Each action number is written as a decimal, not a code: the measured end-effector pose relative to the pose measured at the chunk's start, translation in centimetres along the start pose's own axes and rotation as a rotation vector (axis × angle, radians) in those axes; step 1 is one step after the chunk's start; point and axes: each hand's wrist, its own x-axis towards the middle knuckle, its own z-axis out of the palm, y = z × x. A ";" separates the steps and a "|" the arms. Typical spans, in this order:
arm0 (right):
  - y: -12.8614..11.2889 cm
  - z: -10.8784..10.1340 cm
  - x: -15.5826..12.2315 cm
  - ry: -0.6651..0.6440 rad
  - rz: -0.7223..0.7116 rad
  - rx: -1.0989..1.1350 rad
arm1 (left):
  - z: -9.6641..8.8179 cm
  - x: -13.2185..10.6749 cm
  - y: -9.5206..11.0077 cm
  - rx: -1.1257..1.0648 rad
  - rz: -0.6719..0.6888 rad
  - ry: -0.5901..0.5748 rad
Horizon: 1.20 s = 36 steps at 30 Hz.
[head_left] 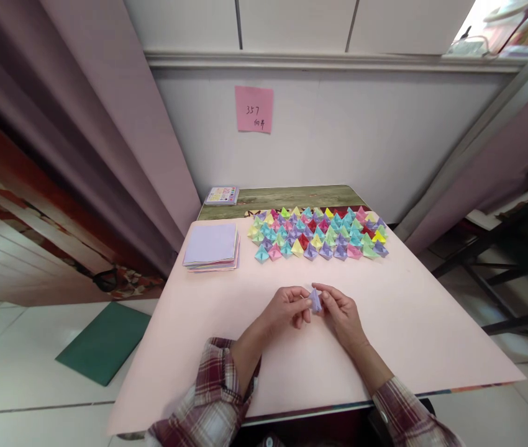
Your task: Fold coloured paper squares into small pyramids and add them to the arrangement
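Observation:
Between both hands, above the pink tabletop, is a small folded purple paper piece (315, 300) with a pointed top. My left hand (289, 307) pinches its left side between thumb and fingers. On the other side, my right hand (340, 309) grips its right edge with thumb and forefinger. Beyond the hands stand rows of folded paper pieces (317, 234) in blue, purple, yellow, green, pink and red. A stack of square paper sheets (210, 245), purple on top, lies to the left of the rows.
The pink-covered table (301, 385) reaches back to a white wall. A small pack (222, 195) lies at the far left corner on a green wood-patterned strip (264, 197). A pink note (254, 109) with handwriting is stuck on the wall. A dark green square (104, 343) lies on the floor at left.

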 end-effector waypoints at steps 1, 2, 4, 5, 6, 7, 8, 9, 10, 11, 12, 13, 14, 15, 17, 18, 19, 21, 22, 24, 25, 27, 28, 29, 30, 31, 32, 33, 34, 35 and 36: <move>0.0 0.0 0.0 -0.029 0.004 -0.014 | 0.0 0.0 0.0 -0.017 0.004 -0.020; 0.0 0.1 0.1 -0.056 0.006 -0.024 | 0.0 0.0 0.0 -0.033 0.010 -0.026; -0.1 0.1 0.1 -0.084 0.001 -0.025 | 0.0 0.1 0.0 -0.056 0.018 -0.001; -0.1 0.2 0.1 -0.086 -0.003 -0.020 | 0.1 0.1 0.0 -0.066 0.016 0.023; -0.1 0.2 0.1 -0.079 -0.004 -0.014 | 0.1 0.1 0.0 -0.077 0.011 0.049; -0.1 0.3 0.1 -0.067 -0.005 -0.007 | 0.2 0.2 0.0 -0.087 0.006 0.074; -0.1 0.3 0.1 -0.052 -0.004 0.001 | 0.2 0.2 0.0 -0.095 0.002 0.098; -0.1 0.3 0.1 -0.038 -0.005 0.012 | 0.2 0.2 0.0 -0.103 0.002 0.120; 0.0 0.3 0.1 -0.028 -0.006 0.021 | 0.2 0.3 -0.1 -0.111 0.006 0.139; 0.1 0.3 0.1 -0.021 -0.006 0.029 | 0.2 0.3 -0.1 -0.120 0.013 0.155; 0.2 0.3 0.1 -0.017 -0.006 0.031 | 0.2 0.3 -0.2 -0.130 0.024 0.169; 0.3 0.3 0.1 -0.015 -0.003 0.028 | 0.2 0.4 -0.3 -0.141 0.037 0.180; 0.4 0.3 0.1 -0.013 0.003 0.018 | 0.1 0.4 -0.4 -0.150 0.048 0.188; 0.5 0.3 0.1 -0.011 0.010 0.004 | 0.1 0.5 -0.5 -0.156 0.056 0.194; 0.6 0.2 0.1 -0.009 0.019 -0.034 | 0.0 0.5 -0.7 -0.163 0.059 0.207; 0.6 0.3 0.1 -0.008 0.012 -0.057 | 0.0 0.6 -0.8 -0.164 0.054 0.213; 0.6 0.3 0.1 -0.006 -0.006 -0.083 | 0.0 0.6 -0.9 -0.163 0.048 0.220; 0.6 0.3 0.2 -0.006 -0.071 -0.144 | 0.0 0.6 -0.9 -0.164 0.036 0.235; 0.5 0.3 0.2 -0.007 -0.110 -0.171 | 0.0 0.6 -0.8 -0.165 0.031 0.240; 0.5 0.2 0.3 -0.017 -0.179 -0.203 | 0.1 0.6 -0.7 -0.171 0.019 0.248; 0.4 0.2 0.3 -0.022 -0.204 -0.211 | 0.1 0.6 -0.5 -0.178 0.015 0.251; 0.4 0.1 0.3 -0.025 -0.241 -0.224 | 0.1 0.5 -0.3 -0.192 0.009 0.259; 0.4 0.0 0.3 -0.027 -0.254 -0.234 | 0.1 0.4 -0.2 -0.199 0.009 0.264; 0.3 0.0 0.3 -0.028 -0.266 -0.243 | 0.1 0.4 -0.1 -0.205 0.010 0.269; 0.2 -0.1 0.3 -0.030 -0.274 -0.249 | 0.1 0.4 0.0 -0.209 0.012 0.271; 0.1 -0.1 0.2 -0.037 -0.278 -0.248 | 0.1 0.4 0.0 -0.211 0.014 0.270; 0.1 -0.1 0.2 -0.046 -0.280 -0.239 | 0.1 0.3 0.0 -0.211 0.016 0.267; 0.0 -0.1 0.1 -0.055 -0.280 -0.227 | 0.1 0.3 0.0 -0.210 0.018 0.262; -0.1 -0.1 0.1 -0.058 -0.280 -0.218 | 0.1 0.3 0.0 -0.209 0.020 0.256; -0.1 -0.1 0.1 -0.053 -0.278 -0.217 | 0.1 0.3 -0.1 -0.205 0.021 0.247; -0.1 0.0 0.1 -0.037 -0.271 -0.224 | 0.0 0.3 -0.1 -0.199 0.023 0.236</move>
